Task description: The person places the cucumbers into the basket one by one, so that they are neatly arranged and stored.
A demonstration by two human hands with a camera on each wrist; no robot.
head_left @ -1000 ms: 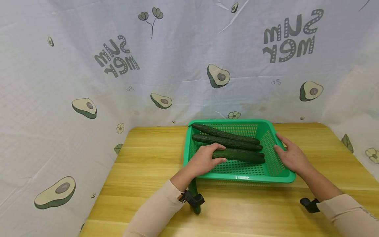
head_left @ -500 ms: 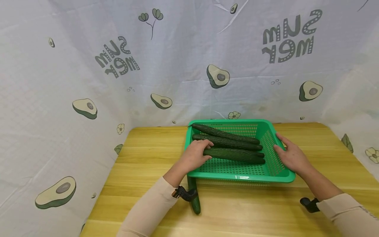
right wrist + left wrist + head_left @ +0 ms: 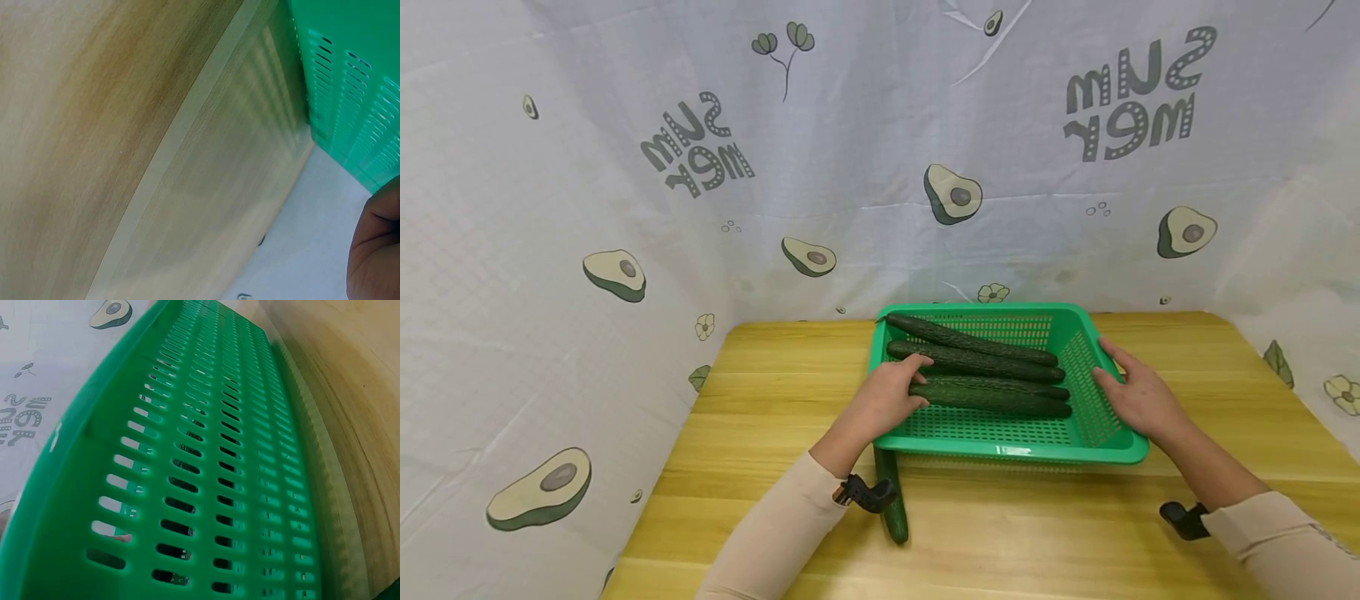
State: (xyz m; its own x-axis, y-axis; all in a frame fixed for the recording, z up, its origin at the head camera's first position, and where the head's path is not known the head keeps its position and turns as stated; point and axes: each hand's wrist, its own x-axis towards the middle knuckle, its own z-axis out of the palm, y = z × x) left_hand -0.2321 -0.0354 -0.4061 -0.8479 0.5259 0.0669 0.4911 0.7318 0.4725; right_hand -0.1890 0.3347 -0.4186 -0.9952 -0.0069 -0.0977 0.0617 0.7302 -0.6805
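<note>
A green plastic basket [image 3: 1015, 452] holds several long dark green cucumbers [image 3: 973, 360] lying crosswise. My left hand [image 3: 880, 400] reaches over the basket's left side, its fingers and thumb on either side of the left end of a front cucumber [image 3: 992, 398]. That end is partly hidden by the fingers. At the opposite end, my right hand [image 3: 1142, 400] grips the basket's right rim, the thumb inside it. Another cucumber [image 3: 892, 508] lies on the table below my left wrist. The left wrist view shows only the basket's slotted wall [image 3: 187, 450] nearby, with no fingers visible.
The basket stands on a wooden table [image 3: 760, 433] close to the back edge. A white curtain [image 3: 865, 150] printed with avocados surrounds the table at the back and sides. Black wrist cameras [image 3: 868, 493] sit on both arms.
My left hand has slid left along the front cucumber to its left end, mostly in the first half second. The right hand, basket and cucumbers have stayed in place.
</note>
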